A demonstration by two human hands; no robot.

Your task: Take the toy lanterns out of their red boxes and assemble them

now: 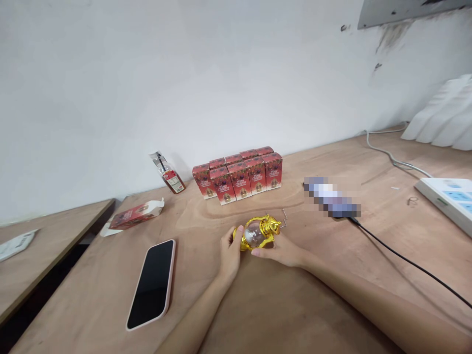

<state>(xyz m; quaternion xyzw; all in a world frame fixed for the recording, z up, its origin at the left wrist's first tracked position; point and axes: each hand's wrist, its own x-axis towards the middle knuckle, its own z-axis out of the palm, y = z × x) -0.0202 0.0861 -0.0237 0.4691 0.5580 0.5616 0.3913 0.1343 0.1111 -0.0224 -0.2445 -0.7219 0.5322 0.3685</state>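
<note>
A small gold lantern with a clear, round middle lies on its side between my hands, held just above or against the wooden table. My left hand is closed round its base, thumb on top. At the other end my right hand grips near the gold cap, its thumb along the lower side and its other fingers mostly hidden. A thin bent wire sticks out beyond the cap. Behind the lantern stand several red Christmas boxes in two rows.
An opened red box lies at the left, near a phone with a pink case. A clear packet leans by the wall. To the right are a blurred-out device, its black cable and a white power strip.
</note>
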